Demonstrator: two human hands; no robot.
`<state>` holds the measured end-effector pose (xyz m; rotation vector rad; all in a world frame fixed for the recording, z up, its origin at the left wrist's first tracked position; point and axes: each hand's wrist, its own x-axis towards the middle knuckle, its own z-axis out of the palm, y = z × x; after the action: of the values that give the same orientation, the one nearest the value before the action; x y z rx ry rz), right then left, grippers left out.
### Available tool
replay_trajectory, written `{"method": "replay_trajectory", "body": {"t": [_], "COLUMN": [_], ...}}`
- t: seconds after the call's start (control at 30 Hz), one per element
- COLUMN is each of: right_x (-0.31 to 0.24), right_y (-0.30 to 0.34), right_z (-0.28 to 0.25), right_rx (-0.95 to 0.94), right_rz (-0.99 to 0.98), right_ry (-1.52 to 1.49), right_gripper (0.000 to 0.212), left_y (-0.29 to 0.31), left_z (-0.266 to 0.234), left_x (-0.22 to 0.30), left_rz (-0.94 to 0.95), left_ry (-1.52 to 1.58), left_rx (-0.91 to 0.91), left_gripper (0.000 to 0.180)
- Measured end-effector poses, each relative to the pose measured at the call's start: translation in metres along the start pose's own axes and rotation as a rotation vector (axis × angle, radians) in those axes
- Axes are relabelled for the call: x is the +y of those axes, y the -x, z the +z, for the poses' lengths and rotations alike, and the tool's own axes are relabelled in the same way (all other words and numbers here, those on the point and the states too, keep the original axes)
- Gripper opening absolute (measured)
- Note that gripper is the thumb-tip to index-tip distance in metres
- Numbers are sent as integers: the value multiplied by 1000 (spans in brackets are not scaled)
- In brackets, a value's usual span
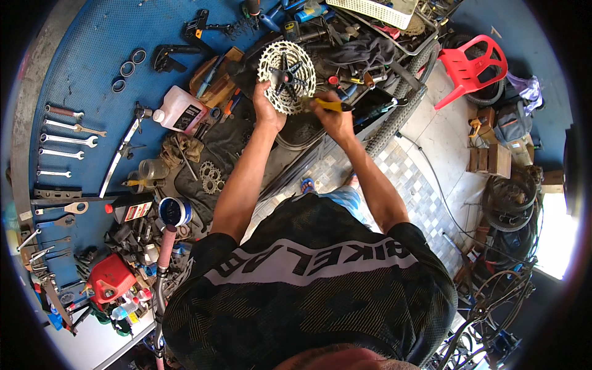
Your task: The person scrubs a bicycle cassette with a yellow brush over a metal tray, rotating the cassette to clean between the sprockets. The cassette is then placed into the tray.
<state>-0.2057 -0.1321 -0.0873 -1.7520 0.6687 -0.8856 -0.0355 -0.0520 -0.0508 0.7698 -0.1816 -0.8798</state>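
Left hand [269,111] first: it is closed on the lower left rim of a large silver sprocket cassette [287,76], so the cassette sits just beyond that hand, its black-armed centre facing up and its outer teeth ringing the edge. Right hand [333,122] is closed around a yellow tool [333,105] with a black end, just to the right of the cassette's lower edge; whether the tool touches the teeth, I cannot tell.

Around them, the biggest thing is a blue perforated panel [92,92] on the left. A red plastic chair [472,69] stands at upper right, well apart from both hands. Near the lower left lies a red canister [111,279], and a pale pink jug [183,110] is to the left of the left hand. Smaller again, an open blue-and-white tub [174,211] stands left of the left forearm. Loose sprockets [211,177] rest on dark cloth, between that tub and the cassette. Wrenches [68,140] lie in a row along the panel, and smallest are three dark rings [127,68] near its top.
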Motion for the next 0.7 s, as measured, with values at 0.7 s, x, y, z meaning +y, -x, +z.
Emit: {"method": "replay_trajectory", "body": {"t": [0.7], "right_x": [22], "right_y": [1], "right_z": [-40], "right_rx": [-124], "right_rz": [-61], "right_ry": [421], "right_gripper": [28], "left_y": [12], "left_z": [-2], "left_x": [21], "left_rz": [-75], "left_ry": [-5], "left_rx": [-11], "left_gripper": [64]}}
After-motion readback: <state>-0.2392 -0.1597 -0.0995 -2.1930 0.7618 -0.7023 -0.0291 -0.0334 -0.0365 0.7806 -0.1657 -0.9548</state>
